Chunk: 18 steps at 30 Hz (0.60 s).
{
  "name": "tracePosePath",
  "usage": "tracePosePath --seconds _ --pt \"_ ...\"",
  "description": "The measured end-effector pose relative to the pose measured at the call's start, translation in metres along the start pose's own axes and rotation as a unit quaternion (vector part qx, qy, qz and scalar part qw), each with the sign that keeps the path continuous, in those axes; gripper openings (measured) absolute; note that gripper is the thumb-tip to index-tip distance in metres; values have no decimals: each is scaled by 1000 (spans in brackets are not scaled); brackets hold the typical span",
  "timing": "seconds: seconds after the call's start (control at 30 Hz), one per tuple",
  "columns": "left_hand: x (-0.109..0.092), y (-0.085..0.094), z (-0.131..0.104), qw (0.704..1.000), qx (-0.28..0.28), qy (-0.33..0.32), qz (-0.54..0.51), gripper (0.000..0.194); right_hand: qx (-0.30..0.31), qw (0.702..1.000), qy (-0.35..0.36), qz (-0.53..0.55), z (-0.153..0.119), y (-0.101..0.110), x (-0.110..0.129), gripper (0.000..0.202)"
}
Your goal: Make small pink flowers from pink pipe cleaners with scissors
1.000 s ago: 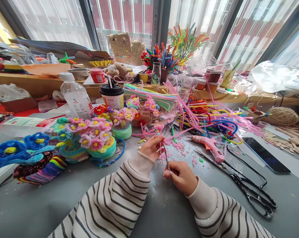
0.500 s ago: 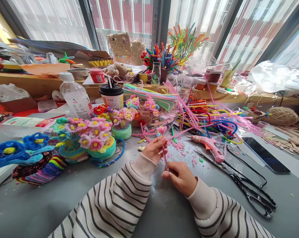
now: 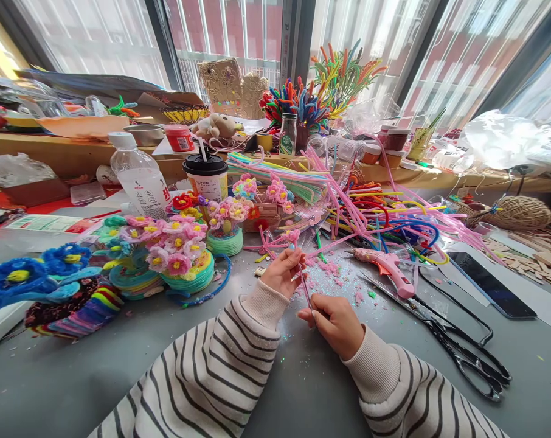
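Just above the middle of the table, my left hand is closed in a pinch at the top of a thin purplish-pink stem. A small pink pipe-cleaner flower shows right above those fingertips, with a bit of blue under it. Lower down, the stem's other end is gripped by my right hand, its fingers curled and thumb pressed against it. The stem runs slanted between both hands. Fingers hide part of the flower's base and the stem's lower end.
Pipe-cleaner flower pots stand left, by a bottle and lidded cup. At right lie a pink glue gun, large black scissors and a phone. Loose pipe cleaners pile up behind; pink fluff and glitter are scattered nearby.
The flower has turned slightly and shifted a little left, and less of the blue part shows. Both hands keep their hold on the stem, nearly in place.
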<state>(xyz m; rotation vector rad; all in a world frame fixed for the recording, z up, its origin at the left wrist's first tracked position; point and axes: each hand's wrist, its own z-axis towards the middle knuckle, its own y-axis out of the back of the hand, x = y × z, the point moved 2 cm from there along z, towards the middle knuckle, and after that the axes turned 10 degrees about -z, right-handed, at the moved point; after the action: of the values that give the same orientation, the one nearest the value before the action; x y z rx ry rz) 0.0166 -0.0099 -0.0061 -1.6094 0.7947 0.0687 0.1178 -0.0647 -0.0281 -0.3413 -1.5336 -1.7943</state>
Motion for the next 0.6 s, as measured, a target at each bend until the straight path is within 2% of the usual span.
tracePosePath --seconds 0.3,0.6 --pt "-1 1 0 1000 11 10 -8 12 13 999 -12 48 -1 0 1 34" --pt "0 -2 -2 1000 0 20 9 12 35 999 -16 30 -2 -2 1 38"
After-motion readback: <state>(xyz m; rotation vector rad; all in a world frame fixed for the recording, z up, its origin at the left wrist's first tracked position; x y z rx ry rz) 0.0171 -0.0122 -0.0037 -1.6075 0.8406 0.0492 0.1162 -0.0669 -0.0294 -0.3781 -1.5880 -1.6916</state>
